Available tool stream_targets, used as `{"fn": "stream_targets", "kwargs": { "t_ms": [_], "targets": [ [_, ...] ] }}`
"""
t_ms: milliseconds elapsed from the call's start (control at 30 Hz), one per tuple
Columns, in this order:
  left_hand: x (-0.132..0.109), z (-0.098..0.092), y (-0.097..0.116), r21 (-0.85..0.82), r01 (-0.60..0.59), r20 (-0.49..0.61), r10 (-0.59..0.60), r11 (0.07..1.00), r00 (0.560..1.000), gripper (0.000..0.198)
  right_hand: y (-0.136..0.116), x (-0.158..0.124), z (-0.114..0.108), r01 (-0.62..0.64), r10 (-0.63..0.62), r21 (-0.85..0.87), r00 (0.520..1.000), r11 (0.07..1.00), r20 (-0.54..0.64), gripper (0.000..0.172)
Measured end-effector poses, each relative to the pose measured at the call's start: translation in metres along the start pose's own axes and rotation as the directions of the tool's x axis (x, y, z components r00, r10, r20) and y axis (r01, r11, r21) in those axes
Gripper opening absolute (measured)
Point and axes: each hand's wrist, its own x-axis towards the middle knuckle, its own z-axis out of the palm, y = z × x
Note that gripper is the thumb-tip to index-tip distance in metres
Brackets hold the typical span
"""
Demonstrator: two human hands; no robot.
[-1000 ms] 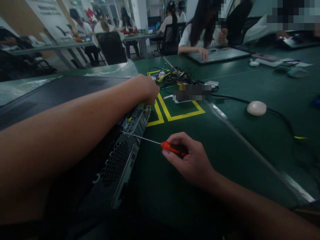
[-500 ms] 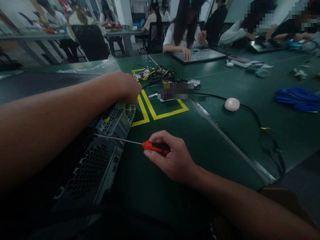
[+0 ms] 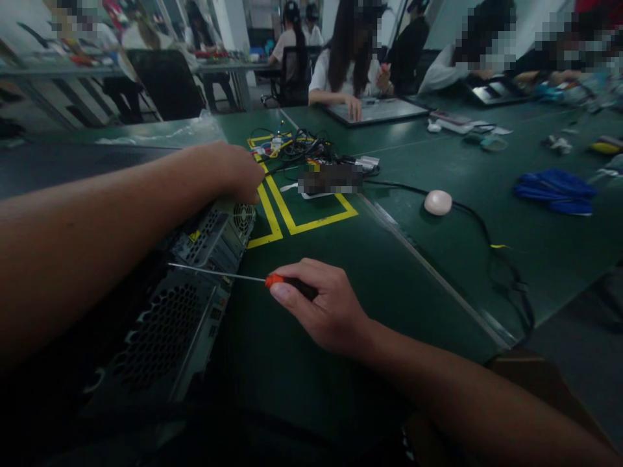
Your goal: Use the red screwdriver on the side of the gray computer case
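A desktop computer case (image 3: pixel 163 337) lies at the left, its perforated rear panel and round fan grille facing me. My left hand (image 3: pixel 241 172) bends down over the far end of the case beside the fan grille. Its curled fingers are mostly hidden behind the hand and appear to grip the case edge. In my right hand (image 3: pixel 326 305) is a screwdriver (image 3: pixel 274 280) with an orange and black handle, thumb and fingers wrapped round it. The long thin shaft points left across the rear panel. Its tip is over the dark case near my left forearm; contact cannot be made out.
Beyond the case lie a tangle of cables (image 3: pixel 311 146) and yellow tape marks (image 3: pixel 321 227) on the green table. A pale, rounded mouse-like object (image 3: pixel 438 202) and a blue cloth bundle (image 3: pixel 555 191) are to the right. Across the table, a person's hand (image 3: pixel 354 107) touches a flat panel (image 3: pixel 384 111).
The whole view has shifted slightly, so most things sit further left. The screwdriver stays in my right hand, its handle more covered by the fingers. My left hand stays at the case's far end.
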Motion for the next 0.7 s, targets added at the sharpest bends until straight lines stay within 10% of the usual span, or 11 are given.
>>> {"fn": "stream_targets", "kwargs": {
  "t_ms": [700],
  "targets": [
    [-0.0049,-0.004,0.002,-0.023,0.008,0.019,-0.007,1.0,1.0,0.059,-0.001,0.0,0.0,-0.041,0.04,0.097,0.999,0.994,0.02,0.013]
  ]
}}
